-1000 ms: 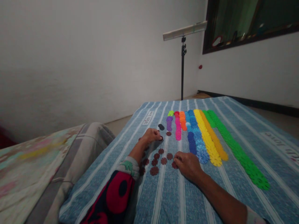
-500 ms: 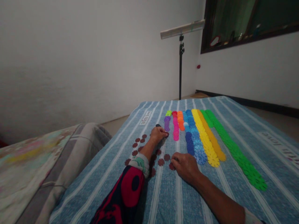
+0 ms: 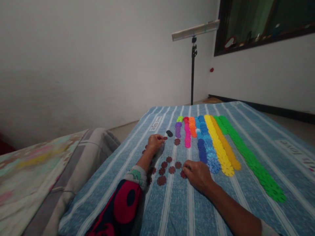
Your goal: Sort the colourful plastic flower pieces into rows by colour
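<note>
Rows of flat flower-shaped discs lie sorted by colour on a blue striped blanket (image 3: 246,209): purple (image 3: 178,129), pink (image 3: 187,136), orange (image 3: 192,127), blue (image 3: 205,147), yellow (image 3: 219,149) and green (image 3: 248,157). Several loose dark red discs (image 3: 169,167) lie in front of them. My left hand (image 3: 155,143) is closed in a pinch on a dark red disc next to a black disc (image 3: 169,133). My right hand (image 3: 198,174) lies curled on the blanket, its fingertips at a dark red disc (image 3: 182,174).
A light stand (image 3: 192,65) with a horizontal bar stands against the white wall behind the blanket. A dark-framed window (image 3: 265,23) is at the upper right. A folded pastel quilt (image 3: 36,177) lies to the left.
My left hand has drawn back to the left from the foot of the purple row, where a dark red disc now lies. My right hand has stayed in place.
</note>
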### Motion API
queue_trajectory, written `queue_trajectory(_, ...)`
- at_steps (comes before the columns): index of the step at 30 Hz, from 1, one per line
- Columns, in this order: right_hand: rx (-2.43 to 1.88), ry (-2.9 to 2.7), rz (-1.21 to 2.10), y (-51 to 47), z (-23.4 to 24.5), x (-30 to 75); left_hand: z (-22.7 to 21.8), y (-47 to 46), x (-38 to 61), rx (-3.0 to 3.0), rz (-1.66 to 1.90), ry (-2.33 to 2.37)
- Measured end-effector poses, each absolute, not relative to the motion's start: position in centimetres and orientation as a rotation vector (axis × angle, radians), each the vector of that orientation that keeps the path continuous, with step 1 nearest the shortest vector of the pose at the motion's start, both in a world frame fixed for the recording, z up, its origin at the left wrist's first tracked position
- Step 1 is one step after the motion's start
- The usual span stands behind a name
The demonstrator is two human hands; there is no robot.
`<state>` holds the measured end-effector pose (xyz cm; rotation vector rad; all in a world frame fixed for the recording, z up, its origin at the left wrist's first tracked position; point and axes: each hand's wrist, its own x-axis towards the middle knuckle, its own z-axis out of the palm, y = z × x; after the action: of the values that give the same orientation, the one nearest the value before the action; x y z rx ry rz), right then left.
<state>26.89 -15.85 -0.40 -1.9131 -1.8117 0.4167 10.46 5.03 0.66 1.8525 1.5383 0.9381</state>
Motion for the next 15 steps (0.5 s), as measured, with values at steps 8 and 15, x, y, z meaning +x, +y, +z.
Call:
queue_trajectory(8, -1.912, -1.82, 0.409, -15.8, -0.7, 27.0, 2.6, 5.9, 7.8, 2.009, 0.735, 1.786)
queue_trajectory(15, -1.92, -1.826, 0.418, -15.7, -0.7, 26.9, 3.6, 5.0, 10.5, 2.22, 0.438, 1.77)
